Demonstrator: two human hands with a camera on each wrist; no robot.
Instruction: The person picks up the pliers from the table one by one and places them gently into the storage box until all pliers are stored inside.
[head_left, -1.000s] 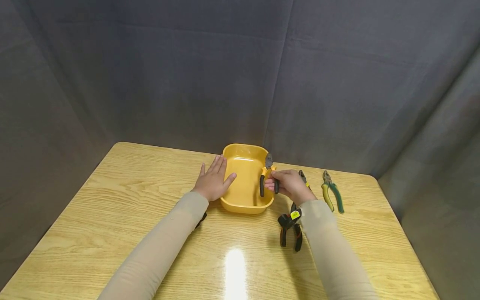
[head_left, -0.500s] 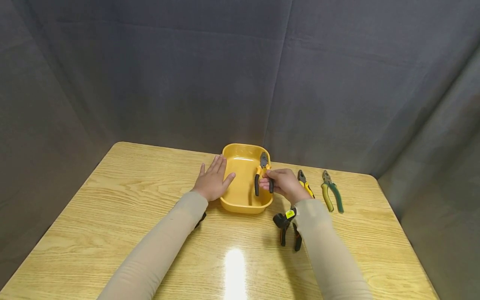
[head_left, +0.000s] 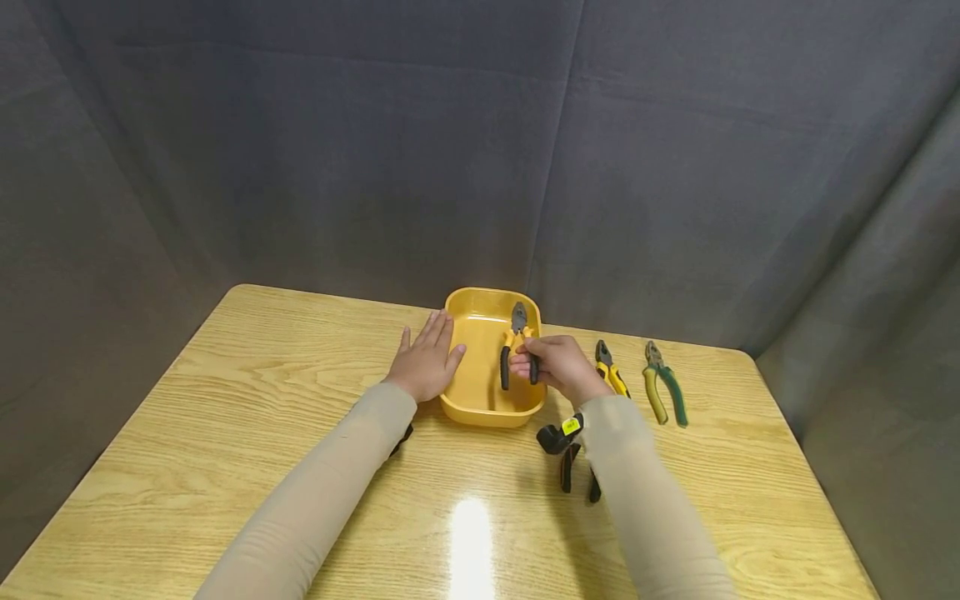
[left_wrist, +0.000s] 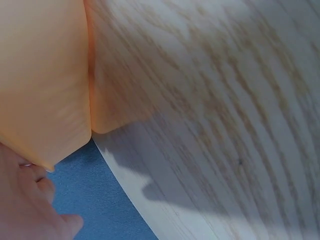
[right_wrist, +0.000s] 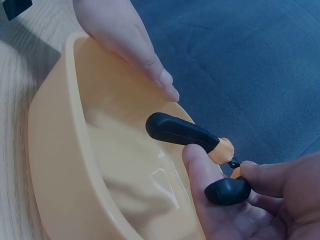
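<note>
In the head view my right hand [head_left: 558, 365] pinches a pair of pliers [head_left: 519, 318] by one handle, over the yellow plastic basin [head_left: 480, 415]. The pliers have a dark metal head and black-and-orange handles, spread apart, with the head pointing away from me. The right wrist view shows the thumb and fingers on one handle [right_wrist: 227, 191], while the other handle [right_wrist: 180, 131] stands free above the basin. My left hand [head_left: 423, 367] rests with straight fingers on the basin's left rim. Inside the basin only bare bottom shows around the pliers.
To the right on the wooden table [head_left: 300, 350] lie yellow-and-black pliers [head_left: 611, 371] and green-and-yellow pliers [head_left: 665, 383]. Black-handled pliers [head_left: 566, 471] lie nearer, partly hidden under the right forearm. A grey curtain [head_left: 375, 167] hangs behind the table.
My right hand has moved left with the pliers, from the basin's right side to further over its inside. The yellow-and-black pliers have come into fuller view. My left hand has stayed put.
</note>
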